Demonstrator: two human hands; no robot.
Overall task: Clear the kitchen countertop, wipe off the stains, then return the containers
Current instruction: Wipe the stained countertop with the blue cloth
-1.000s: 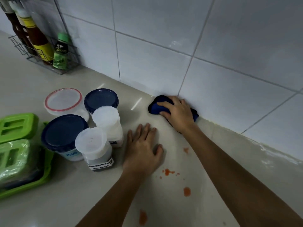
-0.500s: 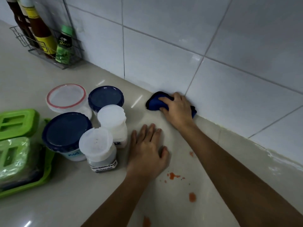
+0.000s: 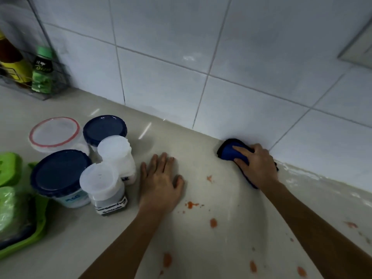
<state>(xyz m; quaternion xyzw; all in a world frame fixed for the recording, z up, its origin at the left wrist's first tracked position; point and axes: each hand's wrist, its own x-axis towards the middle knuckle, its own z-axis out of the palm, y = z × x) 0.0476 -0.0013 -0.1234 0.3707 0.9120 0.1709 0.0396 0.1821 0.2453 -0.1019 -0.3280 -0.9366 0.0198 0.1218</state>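
Cloth [image 3: 231, 151], dark blue and soft, is being pressed against the countertop [image 3: 181, 137] at about two o'clock, right where the surface is meeting the tiled wall [image 3: 251, 83]. It is being held under the right hand [image 3: 256, 165], whose fingers are being kept spread and slightly curled over its top rather than closed around it. The left hand [image 3: 159, 183] is being rested flat and empty near the centre, fingers extended, just beside the jars. Being limp and light, the cloth is judged likely to bunch, so it is best being gripped from above with a flat palm. Orange stains [image 3: 213, 222] are lying from four to six o'clock, not yet wiped. At nine o'clock, containers are being kept clustered: two blue-lidded tubs [image 3: 60, 171], a red-rimmed tub [image 3: 54, 131], and two white jars [image 3: 113, 151], contents being hard to tell through the cloudy plastic. A green tray [image 3: 30, 241] is sitting at eight o'clock, and bottles in a rack [image 3: 40, 71] at ten o'clock.
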